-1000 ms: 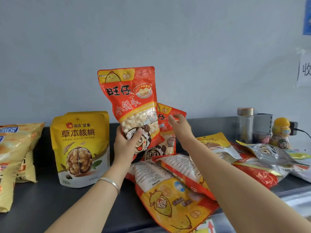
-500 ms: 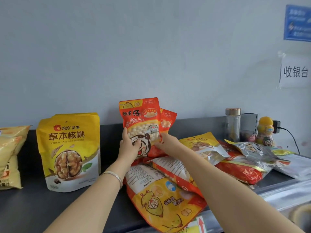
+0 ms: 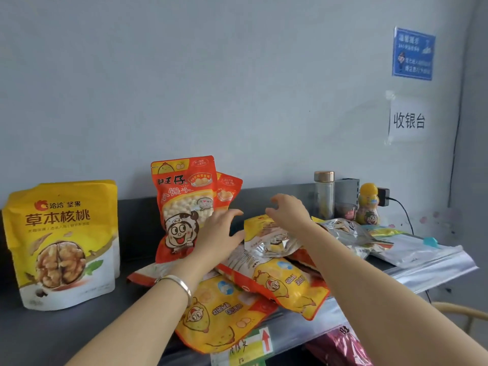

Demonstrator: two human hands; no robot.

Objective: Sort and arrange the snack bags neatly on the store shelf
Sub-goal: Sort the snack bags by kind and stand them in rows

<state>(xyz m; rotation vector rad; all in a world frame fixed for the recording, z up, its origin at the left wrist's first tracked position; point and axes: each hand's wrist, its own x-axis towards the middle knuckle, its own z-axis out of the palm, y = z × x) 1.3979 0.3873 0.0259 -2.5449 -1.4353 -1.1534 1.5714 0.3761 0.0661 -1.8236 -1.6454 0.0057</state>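
since half a second ago, both hands have let go of the red snack bag [image 3: 184,204]. they have moved away to the right, toward the pile.

head view: the red snack bag now stands up by itself at the back of the shelf [image 3: 66,334], with its picture side facing out. its top seems to lean on the wall [image 3: 237,75], which i think helps it stay up. a second red bag [image 3: 228,190] of the same kind stands right behind it and peeks out on the right. putting the same kind together looks like the sorting. a big yellow walnut bag [image 3: 62,241] stands well apart on the left.

the left hand [image 3: 219,233] is just beside the bottom right corner of the red snack bag. its fingers [image 3: 232,213] are spread and a little bent, and they hold nothing. i cannot tell if the hand touches the bag. the right hand [image 3: 287,210] hangs over a silver and yellow bag [image 3: 266,236] on top of the pile. its fingers are loosely curled and hold nothing too.

more bags lie flat in a messy heap, like the yellow and orange bag [image 3: 280,283] near the front edge. i think one of these gets picked up next.
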